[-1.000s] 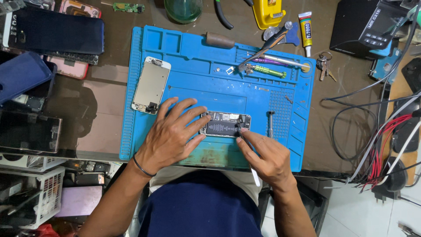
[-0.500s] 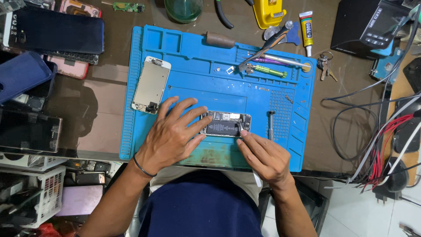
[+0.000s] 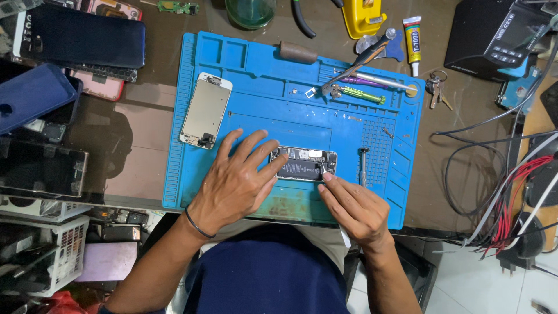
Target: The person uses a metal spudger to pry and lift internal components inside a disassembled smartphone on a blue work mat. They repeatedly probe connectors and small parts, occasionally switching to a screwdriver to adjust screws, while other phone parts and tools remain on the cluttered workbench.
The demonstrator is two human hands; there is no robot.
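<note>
Two bare hands work low on the blue repair mat [image 3: 250, 64]. Left hand [image 3: 235, 180] lies flat, fingers spread, its fingertips pressing the near end of one opened phone body [image 3: 303, 163]. Right hand [image 3: 354, 206] pinches a thin tool against that phone's lower edge, fingers nearly closed. Just right lies one small screwdriver [image 3: 364, 164]. Farther left rests one detached screen panel [image 3: 206, 110]. Beyond sit tweezers [image 3: 356, 59], a green driver [image 3: 360, 94], a glue tube [image 3: 412, 36] and keys [image 3: 436, 90].
</note>
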